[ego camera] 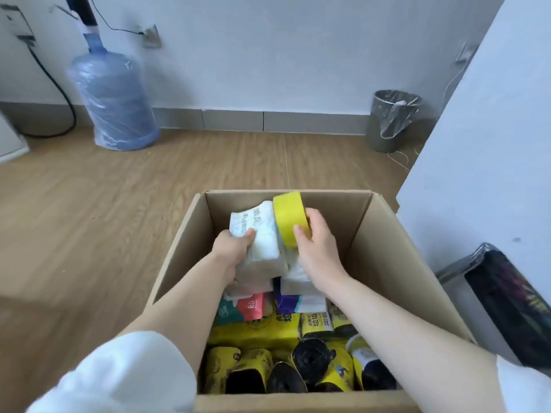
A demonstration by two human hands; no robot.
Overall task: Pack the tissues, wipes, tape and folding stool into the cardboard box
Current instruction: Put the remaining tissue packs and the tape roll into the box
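Over the open cardboard box, my left hand grips a white tissue pack and my right hand clasps the yellow tape roll, both above the packs and bag rolls already inside. I judge this the placing step; next I should lower each into the free far end.

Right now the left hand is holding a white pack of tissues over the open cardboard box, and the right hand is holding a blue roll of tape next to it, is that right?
Not quite: the roll of tape is yellow, not blue. The head view shows the right hand gripping it beside the white pack of tissues, which the left hand holds over the open cardboard box.
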